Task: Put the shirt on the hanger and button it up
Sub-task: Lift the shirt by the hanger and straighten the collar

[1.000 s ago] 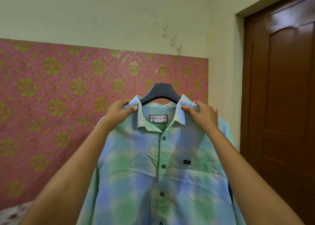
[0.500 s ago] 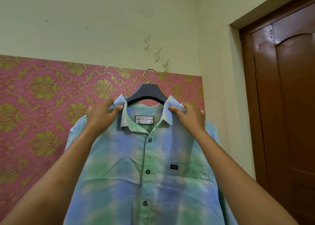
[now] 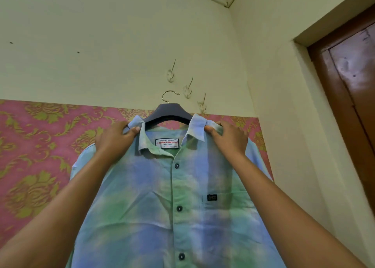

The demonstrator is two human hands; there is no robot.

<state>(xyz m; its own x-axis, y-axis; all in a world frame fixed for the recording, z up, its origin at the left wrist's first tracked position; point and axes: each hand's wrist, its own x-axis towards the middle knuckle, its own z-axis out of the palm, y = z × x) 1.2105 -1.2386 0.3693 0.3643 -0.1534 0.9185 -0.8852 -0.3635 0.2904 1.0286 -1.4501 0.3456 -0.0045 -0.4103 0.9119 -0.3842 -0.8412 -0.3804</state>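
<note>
The shirt (image 3: 174, 202) sits buttoned on the dark hanger (image 3: 168, 113), raised before the wall hooks (image 3: 187, 92), probably for hanging. The left hand (image 3: 115, 140) and right hand (image 3: 229, 140) each pinch a shoulder beside the collar, keeping it level.

Soft, even indoor light with a yellow-green cast; no hard shadows. Dull glare on the door (image 3: 353, 64) at right. Wide-angle bending tilts the wall (image 3: 101, 34) lines at the edges. Forearms and wallpaper (image 3: 30, 156) slightly blurred.
</note>
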